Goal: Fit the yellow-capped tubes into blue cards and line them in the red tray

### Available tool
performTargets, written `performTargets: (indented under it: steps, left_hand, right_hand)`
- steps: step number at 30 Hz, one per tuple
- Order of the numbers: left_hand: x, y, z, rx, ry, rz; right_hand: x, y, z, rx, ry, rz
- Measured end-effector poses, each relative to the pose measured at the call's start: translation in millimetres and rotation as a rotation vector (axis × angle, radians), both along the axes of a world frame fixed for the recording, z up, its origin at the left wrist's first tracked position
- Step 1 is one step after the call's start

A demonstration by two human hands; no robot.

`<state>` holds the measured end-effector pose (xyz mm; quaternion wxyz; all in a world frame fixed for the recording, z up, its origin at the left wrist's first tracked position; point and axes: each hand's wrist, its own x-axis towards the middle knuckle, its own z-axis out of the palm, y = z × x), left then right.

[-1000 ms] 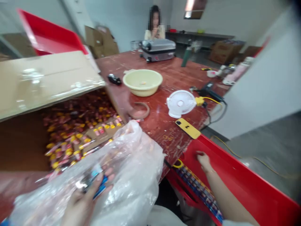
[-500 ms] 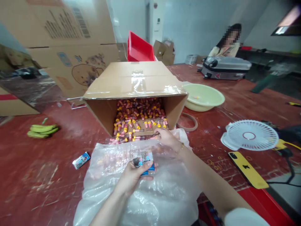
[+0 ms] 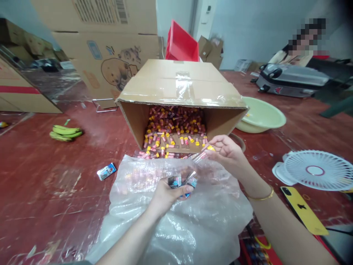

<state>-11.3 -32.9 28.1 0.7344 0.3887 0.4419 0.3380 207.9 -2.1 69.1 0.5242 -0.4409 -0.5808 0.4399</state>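
A clear, slim plastic tube with a yellow cap (image 3: pixel 200 156) is pinched near its capped end by the curled fingers of the right hand (image 3: pixel 227 152), above a translucent white plastic sheet (image 3: pixel 176 228) and in front of a brown cardboard box (image 3: pixel 182 82). Small, glossy blue-and-white packets (image 3: pixel 176 180) are gripped by the nearly closed left hand (image 3: pixel 167 195), the thumb being pressed across them; their number cannot be told. Small pink tubes with yellow caps (image 3: pixel 176 121) are heaped inside the box and scattered at its mouth. The single tube may be dropped if its narrow pinch is loosened. The packets may be shed if thumb pressure is reduced, their surfaces appearing slick. Loose tubes may be rolled out if the box is knocked.
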Motion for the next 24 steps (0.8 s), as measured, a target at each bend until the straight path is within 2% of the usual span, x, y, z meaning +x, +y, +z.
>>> performTargets:
  steps: [2, 5, 8, 11, 14, 17, 20, 24]
  left_hand:
    - [2, 0, 3.6, 0.052, 0.016, 0.013]
    - [3, -1, 7.4, 0.091, 0.049, 0.033]
    - [4, -1, 4.8, 0.083, 0.049, 0.041]
    - [4, -3, -0.5, 0.016, -0.010, 0.024]
    - [7, -7, -0.8, -0.086, -0.095, 0.004]
    - [14, -7, 5.0, -0.149, -0.171, 0.018]
    - [21, -5, 11.9, -0.198, -0.234, 0.054]
    - [27, -4, 17.6, -0.184, -0.259, 0.030]
  right_hand:
    - [-3, -7, 13.0, 0.082, -0.107, 0.013]
    - [-7, -11, 25.9, 0.174, -0.375, 0.050]
    - [-11, -10, 27.2, 0.139, -0.432, 0.125]
    - [-16, -7, 13.6, -0.007, -0.249, 0.179]
    - [-21, -11, -8.1, -0.119, -0.047, 0.145]
    - [-30, -26, -25.1, -0.112, -0.006, 0.134]
    - [-46, -50, -33.7, -0.087, -0.049, 0.179]
    - [-64, -69, -42.8, -0.045, -0.049, 0.038]
